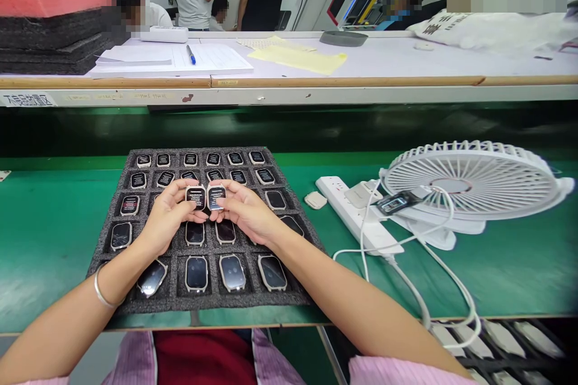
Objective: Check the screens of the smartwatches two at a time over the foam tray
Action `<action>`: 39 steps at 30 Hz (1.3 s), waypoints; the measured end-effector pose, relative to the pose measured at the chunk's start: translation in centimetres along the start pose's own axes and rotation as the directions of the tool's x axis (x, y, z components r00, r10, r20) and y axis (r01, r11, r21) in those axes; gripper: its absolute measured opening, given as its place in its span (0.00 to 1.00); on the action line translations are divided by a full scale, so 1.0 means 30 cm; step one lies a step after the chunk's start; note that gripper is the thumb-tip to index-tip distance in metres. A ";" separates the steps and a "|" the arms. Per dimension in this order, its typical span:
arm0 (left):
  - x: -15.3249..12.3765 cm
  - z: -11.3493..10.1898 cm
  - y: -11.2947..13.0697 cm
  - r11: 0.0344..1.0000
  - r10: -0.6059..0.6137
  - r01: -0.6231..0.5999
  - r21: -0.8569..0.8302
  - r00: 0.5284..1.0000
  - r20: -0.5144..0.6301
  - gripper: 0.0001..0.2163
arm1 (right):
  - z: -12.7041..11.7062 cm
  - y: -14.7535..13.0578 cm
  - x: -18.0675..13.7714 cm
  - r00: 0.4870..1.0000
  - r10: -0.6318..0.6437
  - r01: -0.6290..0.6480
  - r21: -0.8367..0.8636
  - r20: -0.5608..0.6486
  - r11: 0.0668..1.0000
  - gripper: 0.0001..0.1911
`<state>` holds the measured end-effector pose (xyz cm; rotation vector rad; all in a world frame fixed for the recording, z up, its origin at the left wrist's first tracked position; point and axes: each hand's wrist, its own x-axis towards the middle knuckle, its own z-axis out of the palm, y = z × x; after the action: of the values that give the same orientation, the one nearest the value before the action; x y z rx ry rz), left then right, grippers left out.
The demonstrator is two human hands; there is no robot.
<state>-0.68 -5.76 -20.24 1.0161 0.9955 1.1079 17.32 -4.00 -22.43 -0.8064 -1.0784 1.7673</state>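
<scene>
Side by side above the middle of a black foam tray (171, 299), two strapless smartwatches are held up with their screens lit with white text. My left hand (168, 216) is closed on the left smartwatch (195, 195), thumb on its screen. Pinched in my right hand (248, 213) is the right smartwatch (216, 194), its thumb also over the lower screen. Rows of similar watches lie in the tray's pockets; the far ones show lit text, while a near watch (196, 273) has a dark screen. My hands and forearms hide some pockets.
Right of the tray lie a white power strip (336, 192), a loose pale watch body (315, 200), cables and a white fan (469, 183). A raised shelf (383, 60) behind holds papers, a pen (191, 55) and stacked foam (49, 30). Other people are beyond it.
</scene>
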 end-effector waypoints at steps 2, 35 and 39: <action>-0.001 0.002 0.001 1.000 0.002 -0.002 0.007 1.000 -0.002 0.19 | -0.001 0.002 0.000 1.000 -0.006 0.006 -0.003 0.002 1.000 0.19; 0.004 0.002 0.000 0.999 -0.053 0.053 0.005 0.999 -0.008 0.14 | -0.001 -0.016 0.001 0.997 0.079 -0.078 0.055 -0.026 0.995 0.17; 0.002 0.001 0.005 0.998 -0.056 0.056 0.005 0.998 0.001 0.13 | 0.001 -0.019 0.001 0.996 0.088 -0.086 0.069 -0.023 0.994 0.19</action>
<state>-0.67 -5.68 -20.10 0.9872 1.0202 1.0596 17.48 -3.86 -21.91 -0.8432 -0.9739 1.8513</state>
